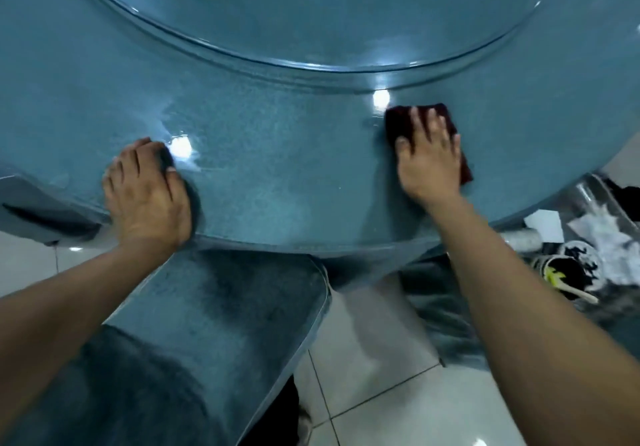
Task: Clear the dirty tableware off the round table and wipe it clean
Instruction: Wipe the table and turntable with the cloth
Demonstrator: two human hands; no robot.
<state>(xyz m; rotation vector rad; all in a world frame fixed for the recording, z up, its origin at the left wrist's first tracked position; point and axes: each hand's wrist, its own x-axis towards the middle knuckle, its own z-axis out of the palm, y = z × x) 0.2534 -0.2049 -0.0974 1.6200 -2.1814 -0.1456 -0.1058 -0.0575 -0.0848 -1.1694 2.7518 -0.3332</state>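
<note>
The round table (277, 155) has a speckled blue top with wet streaks and light glare. A glass turntable (311, 13) covers its middle. My right hand (429, 161) lies flat with spread fingers on a dark red cloth (398, 122), pressing it onto the table near the right front edge. My left hand (149, 189) rests palm down on the table's front edge at the left, fingers together and holding nothing. No tableware shows on the part of the table in view.
A blue stool seat (225, 324) stands under the table's edge in front of me. At the right, a bin (588, 255) holds crumpled tissues, bowls and a spoon. White floor tiles (398, 411) lie below.
</note>
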